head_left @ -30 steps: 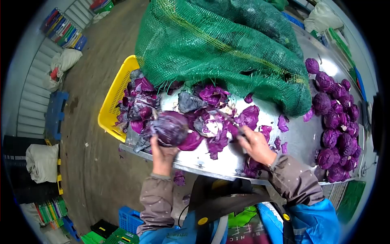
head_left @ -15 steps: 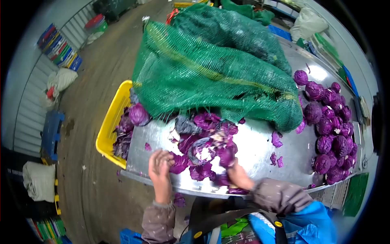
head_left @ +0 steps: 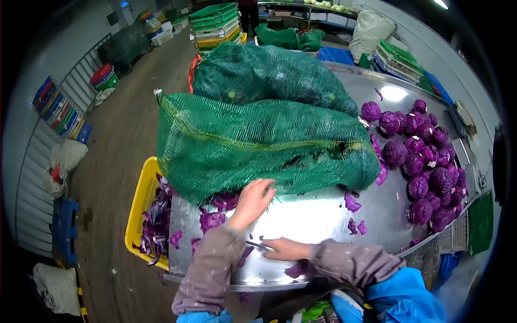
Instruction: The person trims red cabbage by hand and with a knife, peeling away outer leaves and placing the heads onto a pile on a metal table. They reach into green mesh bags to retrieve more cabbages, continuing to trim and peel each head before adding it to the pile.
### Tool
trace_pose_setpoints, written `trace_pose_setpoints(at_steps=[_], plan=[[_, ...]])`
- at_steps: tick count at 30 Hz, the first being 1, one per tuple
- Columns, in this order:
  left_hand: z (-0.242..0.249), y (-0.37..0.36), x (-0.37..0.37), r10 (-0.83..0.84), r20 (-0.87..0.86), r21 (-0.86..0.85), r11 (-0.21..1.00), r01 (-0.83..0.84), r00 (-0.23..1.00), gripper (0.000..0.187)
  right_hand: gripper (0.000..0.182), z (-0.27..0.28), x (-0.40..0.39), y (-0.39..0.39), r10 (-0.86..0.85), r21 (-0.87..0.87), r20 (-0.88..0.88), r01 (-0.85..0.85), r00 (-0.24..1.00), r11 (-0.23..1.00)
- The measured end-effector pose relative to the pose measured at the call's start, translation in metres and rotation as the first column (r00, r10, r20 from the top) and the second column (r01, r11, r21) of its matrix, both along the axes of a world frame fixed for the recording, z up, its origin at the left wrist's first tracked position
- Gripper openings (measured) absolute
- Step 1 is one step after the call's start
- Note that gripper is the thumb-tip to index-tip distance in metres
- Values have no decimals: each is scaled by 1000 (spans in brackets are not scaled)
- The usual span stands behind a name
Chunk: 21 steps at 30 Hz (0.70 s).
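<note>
My left hand [head_left: 252, 203] reaches to the lower edge of the near green mesh bag [head_left: 258, 129], its fingers stretched out and slightly bent against the mesh. My right hand [head_left: 290, 249] is closed on a thin, narrow knife [head_left: 257, 245], held low over the metal table [head_left: 318, 215] and pointing left. Loose purple cabbage leaves [head_left: 212, 219] lie left of my left hand, partly under the bag. Another leaf [head_left: 296, 269] is below my right hand, near the table's front edge.
Many purple cabbages [head_left: 414, 161] are heaped on the table's right side. A yellow crate [head_left: 134, 215] of leaves stands at its left edge. A second full mesh bag [head_left: 274, 72] lies behind the first. Stacked crates [head_left: 215, 24] stand farther back.
The pile of leaves in front of me has largely gone from the table's middle. My left hand has moved up and right to the bag; my right hand has moved left. The view has tilted up.
</note>
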<state>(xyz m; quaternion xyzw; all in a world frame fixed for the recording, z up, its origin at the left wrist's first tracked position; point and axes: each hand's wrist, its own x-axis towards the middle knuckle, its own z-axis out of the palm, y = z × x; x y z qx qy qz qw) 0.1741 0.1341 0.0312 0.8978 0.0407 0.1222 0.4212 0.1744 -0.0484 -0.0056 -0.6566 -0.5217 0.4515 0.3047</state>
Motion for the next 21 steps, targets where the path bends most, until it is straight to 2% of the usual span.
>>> trace_pose_setpoints(at_steps=[1, 2, 3, 4, 6, 7, 8, 9, 10, 11, 12, 13, 14, 16, 17, 18, 19, 20, 21], plan=[[-5, 7, 19, -6, 11, 2, 1000, 6, 1000, 30, 36, 6, 12, -19, -10, -81, 19, 11, 1000, 997], [-7, 13, 37, 77, -247, 186, 982, -31, 966, 35, 35, 29, 25, -31, -16, -274, 21, 21, 1000, 961], [-9, 21, 57, 203, -466, 366, 930, -21, 861, 40, 34, 28, 37, -50, -32, -167, 46, 39, 998, 985], [-12, 43, 76, 243, -450, 393, 918, -53, 859, 48, 35, 36, 51, -62, -85, -143, 6, 85, 996, 986], [18, 86, 107, 225, -410, 281, 953, -112, 884, 45, 35, 70, 77, -69, -213, -95, -54, 207, 976, 974], [21, 113, 125, 140, -257, 340, 939, -47, 956, 45, 33, 91, 93, -63, -297, -196, -72, 279, 952, 940], [25, 132, 140, 141, -113, -63, 987, -149, 983, 42, 31, 111, 107, -53, -403, -265, -29, 381, 915, 886], [49, 142, 151, 215, -176, -324, 909, -263, 961, 34, 28, 97, 126, -49, -464, -148, -76, 451, 882, 880], [69, 132, 154, 261, 49, -668, 726, -163, 964, 26, 27, 113, 141, -35, -496, -109, -77, 487, 865, 866], [89, 116, 154, 284, 5, -668, 714, -208, 959, 24, 27, 98, 162, -26, -513, 13, -27, 513, 858, 858], [98, 102, 156, 308, -40, -666, 701, -255, 951, 23, 27, 117, 175, -12, -549, -50, 24, 550, 835, 834], [80, 96, 160, 196, -84, -622, 756, -205, 977, 26, 30, 75, 205, -3, -552, 302, 120, 499, 825, 812], [55, 90, 162, 87, -133, -578, 802, -148, 987, 28, 34, 72, 222, 8, -618, 293, 142, 563, 774, 773], [17, 66, 154, 10, -433, -355, 917, -181, 902, 36, 38, 72, 250, 27, -597, 174, 380, 580, 706, 796], [-20, 57, 152, 58, -432, -482, 828, -285, 900, 41, 38, 54, 260, 31, -598, 176, 376, 579, 708, 796], [-50, 50, 152, 105, -439, -597, 709, -376, 893, 45, 39, 26, 273, 35, -642, 269, 439, 590, 629, 762], [-54, 46, 149, 41, -467, -698, 596, -397, 883, 48, 40, 5, 284, 38, -681, 359, 493, 587, 541, 726], [-57, 41, 146, -28, -486, -780, 465, -419, 874, 51, 44, -6, 290, 40, -706, 196, 211, 679, 676, 708], [-72, 38, 149, -43, -523, -773, 444, -453, 851, 58, 44, 4, 282, 42, -757, -48, 20, 757, 653, 652]])
